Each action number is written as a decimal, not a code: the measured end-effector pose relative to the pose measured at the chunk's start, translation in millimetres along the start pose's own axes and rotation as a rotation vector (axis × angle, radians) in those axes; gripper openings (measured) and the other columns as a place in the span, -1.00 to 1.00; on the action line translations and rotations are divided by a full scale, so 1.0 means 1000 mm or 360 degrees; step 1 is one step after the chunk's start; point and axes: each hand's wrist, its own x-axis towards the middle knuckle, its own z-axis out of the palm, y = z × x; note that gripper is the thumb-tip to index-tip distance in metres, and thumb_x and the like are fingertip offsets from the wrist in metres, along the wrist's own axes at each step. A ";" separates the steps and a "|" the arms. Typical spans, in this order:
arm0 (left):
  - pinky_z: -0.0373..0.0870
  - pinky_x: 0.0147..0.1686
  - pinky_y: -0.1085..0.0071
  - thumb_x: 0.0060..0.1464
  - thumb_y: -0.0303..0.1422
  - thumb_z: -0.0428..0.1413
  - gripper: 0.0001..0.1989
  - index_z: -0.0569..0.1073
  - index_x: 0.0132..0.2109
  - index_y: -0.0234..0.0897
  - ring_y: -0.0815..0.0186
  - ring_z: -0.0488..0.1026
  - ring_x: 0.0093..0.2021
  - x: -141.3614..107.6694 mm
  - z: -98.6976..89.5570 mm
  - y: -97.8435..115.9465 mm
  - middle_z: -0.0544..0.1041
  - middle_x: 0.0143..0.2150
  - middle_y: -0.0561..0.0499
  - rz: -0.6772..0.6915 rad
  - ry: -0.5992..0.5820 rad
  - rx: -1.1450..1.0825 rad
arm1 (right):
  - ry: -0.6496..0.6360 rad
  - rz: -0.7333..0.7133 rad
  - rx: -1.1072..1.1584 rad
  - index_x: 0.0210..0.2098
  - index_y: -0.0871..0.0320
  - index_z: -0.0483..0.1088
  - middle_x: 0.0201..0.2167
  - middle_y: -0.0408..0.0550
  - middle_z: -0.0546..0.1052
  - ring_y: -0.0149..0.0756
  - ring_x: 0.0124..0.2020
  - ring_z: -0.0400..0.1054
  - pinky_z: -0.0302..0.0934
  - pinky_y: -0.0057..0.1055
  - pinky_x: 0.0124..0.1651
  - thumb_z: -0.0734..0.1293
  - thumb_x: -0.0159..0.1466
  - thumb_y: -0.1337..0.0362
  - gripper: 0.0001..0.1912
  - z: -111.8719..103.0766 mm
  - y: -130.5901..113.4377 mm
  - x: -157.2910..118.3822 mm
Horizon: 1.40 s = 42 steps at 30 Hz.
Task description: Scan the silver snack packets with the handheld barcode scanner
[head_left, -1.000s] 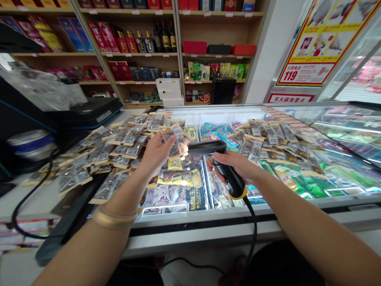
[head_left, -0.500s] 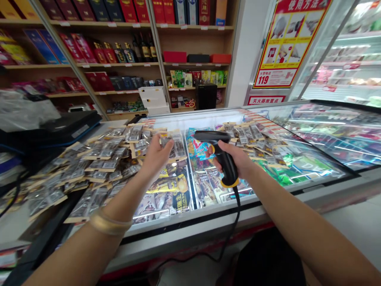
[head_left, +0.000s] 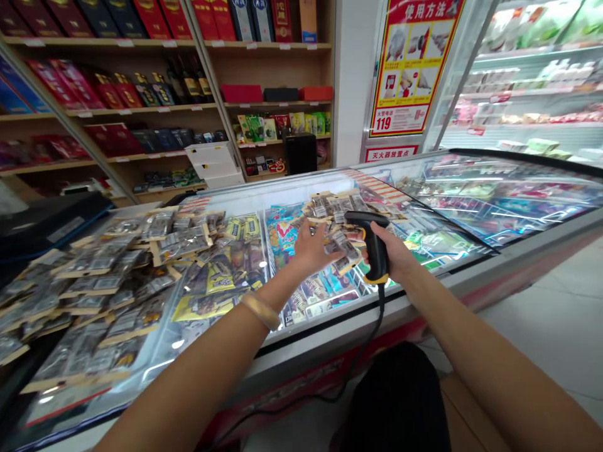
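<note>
My left hand (head_left: 311, 251), a gold bangle on its wrist, is over the glass freezer top (head_left: 259, 196) with its fingers apart. A clear packet with a pale edge (head_left: 343, 248) lies tilted by its thumb; any contact is hard to make out. My right hand (head_left: 393, 251) is wrapped round the handle of a black and yellow barcode scanner (head_left: 375, 248), its head pointing left. Similar packets form a small pile (head_left: 336, 204) behind the hands and a large heap (head_left: 110, 263) on the left.
The scanner's black cable (head_left: 360, 358) hangs over the freezer's front edge and loops below. A black device (head_left: 56, 216) stands at the left. Behind are shelves (head_left: 277, 44) of boxes, a white box stack (head_left: 214, 164) and a red and yellow poster (head_left: 414, 63).
The view has turned right. My left hand has moved from the left heap to beside the scanner, and a packet now lies by its thumb. My right hand still grips the scanner.
</note>
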 end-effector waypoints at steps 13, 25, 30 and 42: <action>-0.11 0.40 -0.02 -0.02 0.03 0.25 -0.11 0.13 0.38 -0.11 -0.14 -0.31 0.49 -0.017 -0.006 -0.009 -0.21 0.52 -0.21 0.0092 0.0028 0.0027 | -0.0174 -0.0155 0.0021 -0.35 0.17 0.42 -0.71 -0.12 0.39 -0.38 -0.70 0.24 0.12 -0.48 -0.66 0.33 0.19 -0.12 -0.57 0.002 -0.002 -0.008; 0.19 0.27 0.04 0.04 -0.31 0.12 -0.46 0.39 0.20 -0.33 -0.02 0.31 0.25 -0.045 -0.137 -0.133 0.40 0.22 -0.27 -0.0010 0.0816 0.0205 | -0.0673 -0.0275 -0.0124 -0.34 0.17 0.44 -0.68 -0.12 0.41 -0.39 -0.68 0.23 0.15 -0.47 -0.63 0.35 0.17 -0.15 -0.54 0.114 0.005 -0.006; 0.07 0.30 -0.02 -0.04 -0.38 0.15 -0.43 0.41 0.18 -0.29 -0.13 0.23 0.31 -0.058 -0.159 -0.177 0.42 0.22 -0.27 -0.0090 0.0643 0.0682 | -0.0815 -0.0064 -0.0187 -0.34 0.19 0.44 -0.70 -0.14 0.41 -0.41 -0.72 0.23 0.17 -0.48 -0.63 0.32 0.22 -0.12 -0.55 0.174 0.021 0.002; 0.16 0.19 -0.02 -0.04 -0.36 0.23 -0.40 0.39 0.20 -0.19 -0.15 0.29 0.23 -0.081 -0.160 -0.159 0.40 0.24 -0.23 -0.0310 0.0345 0.1168 | -0.0791 0.0133 -0.0142 -0.39 0.20 0.40 -0.51 -0.04 0.53 -0.46 -0.72 0.23 0.16 -0.49 -0.65 0.27 0.29 -0.03 -0.60 0.164 0.044 0.008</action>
